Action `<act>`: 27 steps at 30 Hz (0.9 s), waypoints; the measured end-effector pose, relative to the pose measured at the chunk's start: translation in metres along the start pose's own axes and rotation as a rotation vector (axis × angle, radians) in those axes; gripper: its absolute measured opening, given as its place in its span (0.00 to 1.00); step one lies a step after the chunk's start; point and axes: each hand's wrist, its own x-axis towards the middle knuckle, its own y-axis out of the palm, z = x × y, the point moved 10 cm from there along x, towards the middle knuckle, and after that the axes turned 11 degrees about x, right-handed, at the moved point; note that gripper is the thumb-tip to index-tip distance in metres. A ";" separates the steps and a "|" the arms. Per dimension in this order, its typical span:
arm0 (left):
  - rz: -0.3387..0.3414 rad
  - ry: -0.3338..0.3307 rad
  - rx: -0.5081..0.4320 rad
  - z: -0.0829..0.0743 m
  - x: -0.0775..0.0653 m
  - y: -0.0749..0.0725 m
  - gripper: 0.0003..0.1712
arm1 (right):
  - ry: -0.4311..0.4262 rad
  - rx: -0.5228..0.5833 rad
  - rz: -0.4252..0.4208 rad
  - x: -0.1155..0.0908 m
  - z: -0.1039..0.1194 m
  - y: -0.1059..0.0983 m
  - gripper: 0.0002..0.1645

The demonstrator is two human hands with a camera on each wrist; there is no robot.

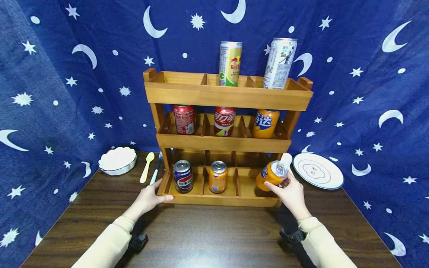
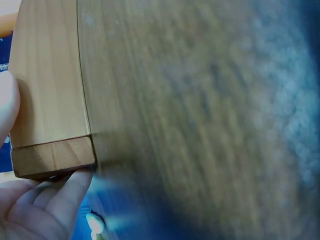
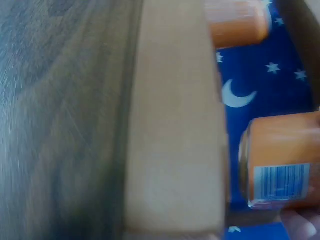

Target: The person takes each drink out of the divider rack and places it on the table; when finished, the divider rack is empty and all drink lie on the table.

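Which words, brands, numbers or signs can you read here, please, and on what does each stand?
"Red": Red Bull can, further letters unclear.
"可口可": middle-shelf Coca-Cola can.
"芬达": middle-shelf Fanta can.
"百事": Pepsi can.
Too small, turned or blurred: print on tilted Fanta can, upright orange can, leftmost red can, tall white can, white plate.
No numbers legible.

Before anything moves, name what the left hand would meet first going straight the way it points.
The wooden rack, at its lower left corner, which the left hand grips. Beyond that, the dark Pepsi can looks next in line, though depth is unclear.
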 end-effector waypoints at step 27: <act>0.026 0.020 0.001 0.000 0.001 0.002 0.55 | 0.110 -0.209 0.073 -0.015 -0.063 -0.068 0.32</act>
